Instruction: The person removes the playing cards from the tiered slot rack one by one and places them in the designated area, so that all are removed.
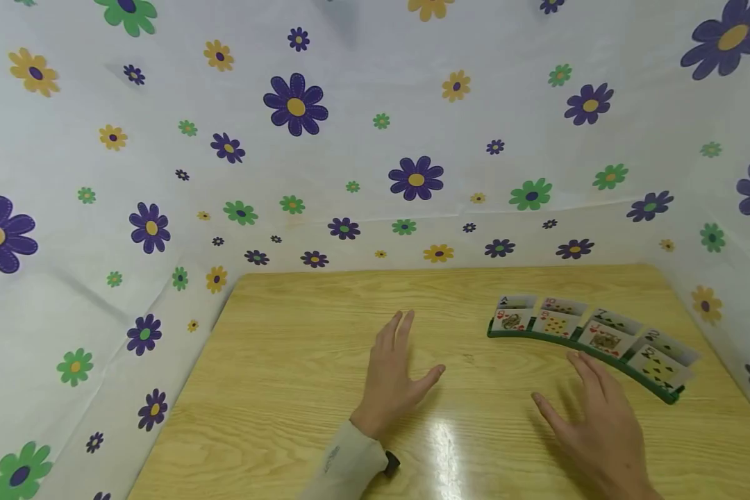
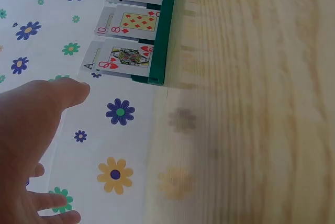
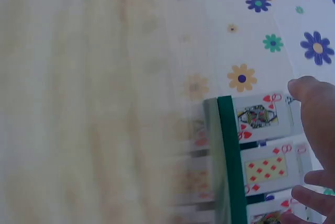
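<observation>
A curved green card holder [image 1: 550,338] stands on the right side of the table with playing cards upright in two rows. Its front row shows a queen of hearts [image 1: 511,320], an eight of diamonds [image 1: 555,324], a jack of hearts [image 1: 603,340] and a black five [image 1: 656,368]. Partly covered behind them are an ace, a ten, a seven and a two. My right hand [image 1: 603,430] is held in front of the holder, fingers extended, its fingertips overlapping the holder's edge in the head view. Over the table's middle, my left hand [image 1: 392,375] has its thumb spread and holds nothing.
The wood-grain table [image 1: 300,347] reaches back to a white cloth with printed flowers [image 1: 350,153], which hangs behind it and along both sides. A small black object [image 1: 391,463] shows at the left sleeve [image 1: 350,462].
</observation>
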